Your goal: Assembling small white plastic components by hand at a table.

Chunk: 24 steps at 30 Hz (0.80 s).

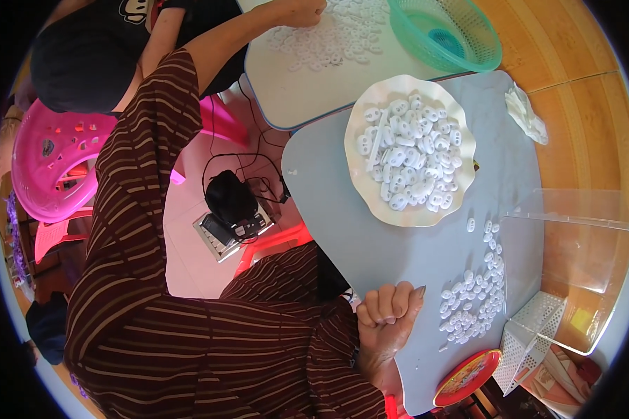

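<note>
In the head view, the left hand [302, 12] reaches far out over the white table [276, 94], its fingers curled in at the edge of a wide spread of small white oval pieces [339, 43]; whether it pinches one cannot be told. The right hand [386, 314] is raised by the near edge of the gray table [328, 181], fingers bent toward the palm and thumb pointing up (anything inside them is hidden). More white pieces fill the scalloped cream dish [362, 194] on the gray table, along with a thin white strip [377, 142], and a loose scatter of them lies nearer the right hand, just beside a clear box [569, 220]. Below that scatter, a red round tray [496, 357] sits at the table's edge. A green basket [481, 47] stands at the top, a crumpled tissue [526, 115] lies at the gray table's upper right corner, and another person in a black cap [77, 70] leans in at upper left.
</note>
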Each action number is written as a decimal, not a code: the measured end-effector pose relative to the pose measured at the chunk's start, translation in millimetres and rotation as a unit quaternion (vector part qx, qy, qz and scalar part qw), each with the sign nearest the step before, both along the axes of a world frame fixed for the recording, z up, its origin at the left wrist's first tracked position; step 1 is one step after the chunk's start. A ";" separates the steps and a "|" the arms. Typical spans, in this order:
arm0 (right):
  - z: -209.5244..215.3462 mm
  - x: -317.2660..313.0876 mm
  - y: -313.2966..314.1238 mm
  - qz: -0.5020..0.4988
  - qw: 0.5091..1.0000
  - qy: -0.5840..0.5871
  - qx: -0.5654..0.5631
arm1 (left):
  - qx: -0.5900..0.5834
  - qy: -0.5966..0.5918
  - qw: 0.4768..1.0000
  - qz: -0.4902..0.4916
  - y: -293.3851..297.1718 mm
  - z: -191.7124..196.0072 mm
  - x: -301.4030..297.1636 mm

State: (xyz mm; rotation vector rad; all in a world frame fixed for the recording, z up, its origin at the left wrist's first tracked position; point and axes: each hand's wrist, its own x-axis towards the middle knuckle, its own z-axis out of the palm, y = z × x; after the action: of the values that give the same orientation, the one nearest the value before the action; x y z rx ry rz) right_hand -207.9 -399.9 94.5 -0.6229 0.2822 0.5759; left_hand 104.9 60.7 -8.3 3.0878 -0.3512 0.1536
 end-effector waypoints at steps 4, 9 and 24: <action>-0.7 -0.1 -0.1 0.002 1.000 -0.001 0.004 | 0.027 0.002 0.999 0.033 -0.6 -6.2 5.0; -4.0 -1.0 -2.6 0.003 1.000 -0.006 0.015 | 0.006 0.009 0.999 0.041 -10.5 -1.9 3.8; 4.4 -0.3 5.6 0.082 0.995 -0.015 -0.050 | -0.368 -0.148 0.887 -0.236 -172.3 111.2 -169.0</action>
State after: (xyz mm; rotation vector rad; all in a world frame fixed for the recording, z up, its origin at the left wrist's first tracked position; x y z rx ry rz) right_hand -208.2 -394.3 98.9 -0.7551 0.2333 0.7122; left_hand -64.1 -111.6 103.0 2.1538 -0.8153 0.5863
